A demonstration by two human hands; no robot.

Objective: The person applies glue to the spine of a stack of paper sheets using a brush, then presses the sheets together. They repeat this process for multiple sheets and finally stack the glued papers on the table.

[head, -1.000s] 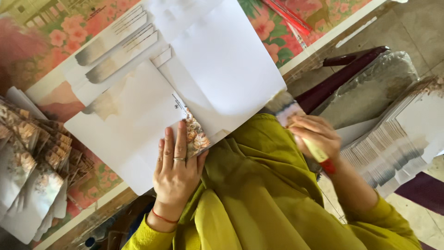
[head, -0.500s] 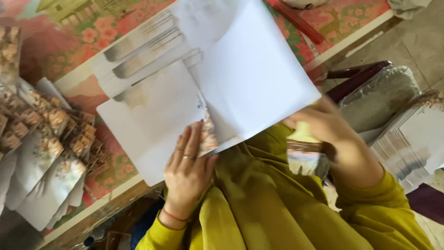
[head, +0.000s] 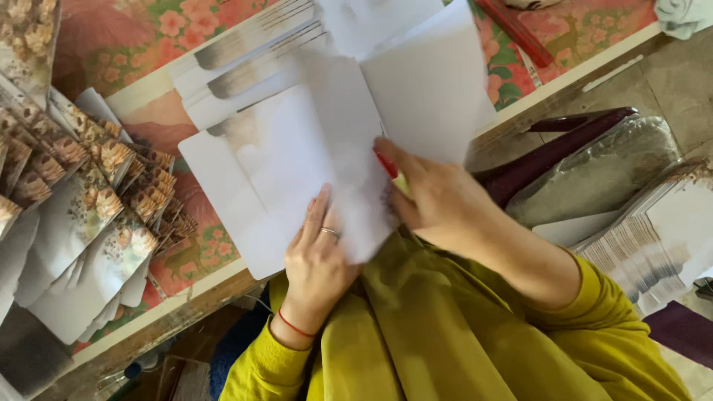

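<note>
A large white cut paper sheet (head: 282, 163) lies on the table's near edge, with a second white flap (head: 431, 82) folded over it. My left hand (head: 319, 256) rests flat on the sheet's near part, fingers spread, a ring on one finger and a red thread at the wrist. My right hand (head: 445, 204) grips a small yellow stick with a red tip (head: 390, 169). The tip touches the paper near the fold. Both sleeves are olive yellow.
Fanned stacks of flower-printed folded paper pieces (head: 82, 193) fill the left side. More white sheets (head: 238, 52) lie behind on the floral tablecloth (head: 148, 30). A dark red chair with a plastic-wrapped cushion (head: 601, 171) and another paper stack (head: 661, 245) stand at right.
My right hand has come from beside my lap onto the sheet with the stick. The white flap now covers the flower-printed bit that showed by my left fingers.
</note>
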